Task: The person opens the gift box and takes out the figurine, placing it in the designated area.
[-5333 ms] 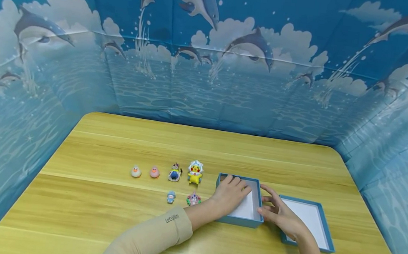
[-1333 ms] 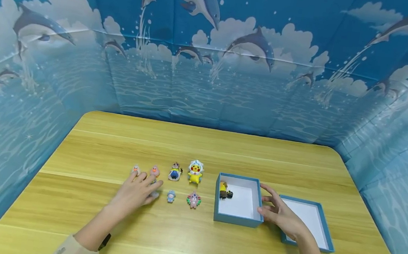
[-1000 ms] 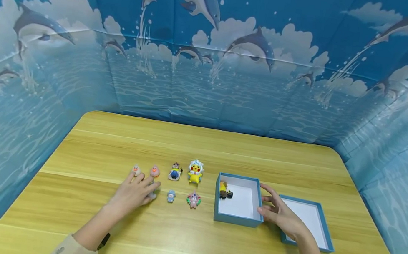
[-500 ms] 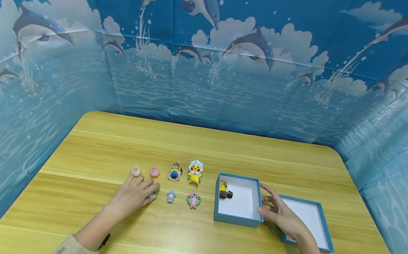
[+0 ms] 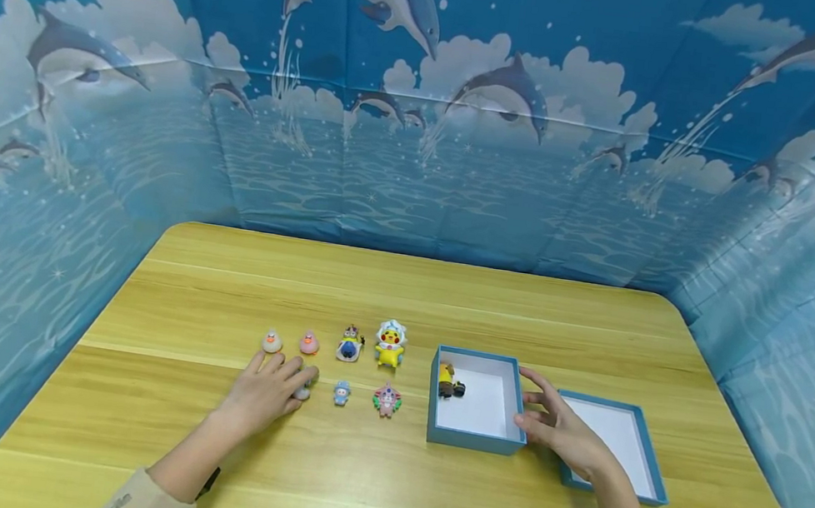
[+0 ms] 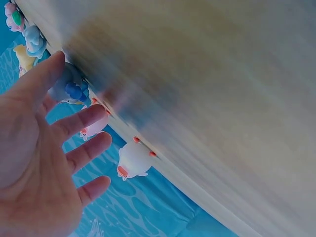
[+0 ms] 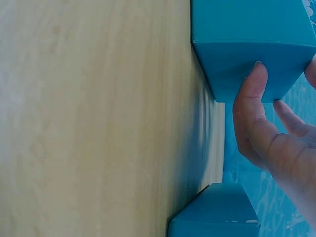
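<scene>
My left hand (image 5: 259,396) is low over the table with its thumb and index finger about a small grey-blue toy figure (image 6: 69,85), partly hidden by the thumb. Its other fingers (image 6: 91,150) are spread near a white toy duck (image 5: 272,342) and a pink toy duck (image 5: 309,343). My right hand (image 5: 568,438) holds the right wall of a blue box (image 5: 471,441), with fingertips on the outside and rim. Inside that box lies a yellow-and-brown toy figure (image 5: 447,380).
Right of the centre stand a crowned figure (image 5: 349,345), a yellow Pikachu figure (image 5: 390,344), a small blue figure (image 5: 341,393) and a pink figure (image 5: 387,400). The blue lid (image 5: 620,446) lies white inside up, partly behind the right forearm. A dolphin curtain (image 5: 416,179) borders the table.
Since the oldest frame, the left hand has left the box for the grey-blue figure, and a yellow-and-brown figure shows inside. Lately it has shifted slightly toward me. The right hand stays put.
</scene>
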### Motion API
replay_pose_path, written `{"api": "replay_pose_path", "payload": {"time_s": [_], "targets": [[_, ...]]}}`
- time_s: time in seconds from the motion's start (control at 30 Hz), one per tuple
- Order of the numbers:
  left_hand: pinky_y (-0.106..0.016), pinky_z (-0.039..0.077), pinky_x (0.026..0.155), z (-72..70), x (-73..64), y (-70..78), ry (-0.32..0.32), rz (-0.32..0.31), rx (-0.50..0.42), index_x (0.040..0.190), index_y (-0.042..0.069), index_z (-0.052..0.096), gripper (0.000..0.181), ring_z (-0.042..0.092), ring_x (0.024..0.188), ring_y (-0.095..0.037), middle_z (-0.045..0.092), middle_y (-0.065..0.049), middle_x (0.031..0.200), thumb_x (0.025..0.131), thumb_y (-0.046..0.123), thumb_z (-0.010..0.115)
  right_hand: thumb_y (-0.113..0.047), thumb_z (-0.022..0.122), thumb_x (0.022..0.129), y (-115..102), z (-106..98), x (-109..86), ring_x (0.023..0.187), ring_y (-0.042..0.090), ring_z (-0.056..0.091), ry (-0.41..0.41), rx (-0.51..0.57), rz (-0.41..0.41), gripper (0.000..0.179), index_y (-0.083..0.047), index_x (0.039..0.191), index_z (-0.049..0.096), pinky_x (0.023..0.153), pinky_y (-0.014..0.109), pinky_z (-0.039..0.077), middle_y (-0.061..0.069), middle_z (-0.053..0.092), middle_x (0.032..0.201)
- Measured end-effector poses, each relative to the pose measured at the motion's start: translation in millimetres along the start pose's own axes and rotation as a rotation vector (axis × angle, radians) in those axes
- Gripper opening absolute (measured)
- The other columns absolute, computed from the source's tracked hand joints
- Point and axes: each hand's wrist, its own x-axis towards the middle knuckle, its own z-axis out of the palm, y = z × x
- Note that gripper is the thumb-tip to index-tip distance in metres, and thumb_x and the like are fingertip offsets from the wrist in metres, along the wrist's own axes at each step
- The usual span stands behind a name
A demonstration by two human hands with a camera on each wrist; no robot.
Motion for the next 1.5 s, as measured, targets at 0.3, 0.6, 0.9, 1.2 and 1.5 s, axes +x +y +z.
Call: {"api": "replay_pose_path", "payload": {"time_s": [0.3,0.6,0.9,1.2,1.5], "targets": [[-0.049,0.035,0.095,-7.8,1.1,3.0,0.043,-0.005,-0.043,0.126,0.018,0.048,0.051,0.047,0.105,-0.027,0.049,-0.005,0.117,0.082,0.042,0.062,-0.013,0.055,0.092,0.7,-0.6,0.1,0.113,0.039,0.039,-0.008,0.01,0.004,0.073,-0.016,0.146,0.007,0.08,0.035,0.045,0.029,0.019,0.135],[-0.049,0.033,0.096,-32.3,18.1,16.0,0.08,0.028,-0.06,0.133,0.015,0.044,0.056,0.043,0.116,-0.03,0.046,-0.01,0.128,0.086,0.041,0.058,-0.014,0.055,0.092,1.5,-1.5,-0.2,0.117,0.042,0.036,-0.009,0.0,-0.005,0.073,-0.017,0.146,0.008,0.083,0.039,0.045,0.03,0.019,0.136],[-0.051,0.025,0.102,-44.3,46.2,47.9,0.034,0.035,-0.136,0.136,0.018,0.042,0.057,0.039,0.123,-0.027,0.043,-0.008,0.135,0.09,0.051,0.045,-0.015,0.055,0.092,1.7,-1.5,0.9,0.121,0.044,0.034,-0.004,-0.004,0.012,0.072,-0.02,0.146,0.009,0.084,0.038,0.045,0.028,0.02,0.137],[-0.046,0.026,0.104,-47.0,76.0,77.4,0.082,0.104,-0.085,0.137,0.021,0.042,0.057,0.039,0.124,-0.024,0.042,-0.004,0.136,0.09,0.054,0.04,-0.015,0.055,0.092,0.3,-1.4,-0.9,0.119,0.045,0.035,-0.008,-0.012,-0.007,0.072,-0.018,0.146,0.008,0.084,0.039,0.045,0.031,0.019,0.137],[-0.044,0.028,0.103,-45.1,100.6,106.7,0.102,0.162,-0.038,0.137,0.023,0.04,0.055,0.04,0.122,-0.019,0.044,0.0,0.133,0.09,0.053,0.041,-0.016,0.056,0.091,0.1,-1.0,-0.5,0.12,0.046,0.034,-0.003,-0.01,-0.003,0.073,-0.018,0.147,0.008,0.084,0.04,0.045,0.031,0.019,0.137]]}}
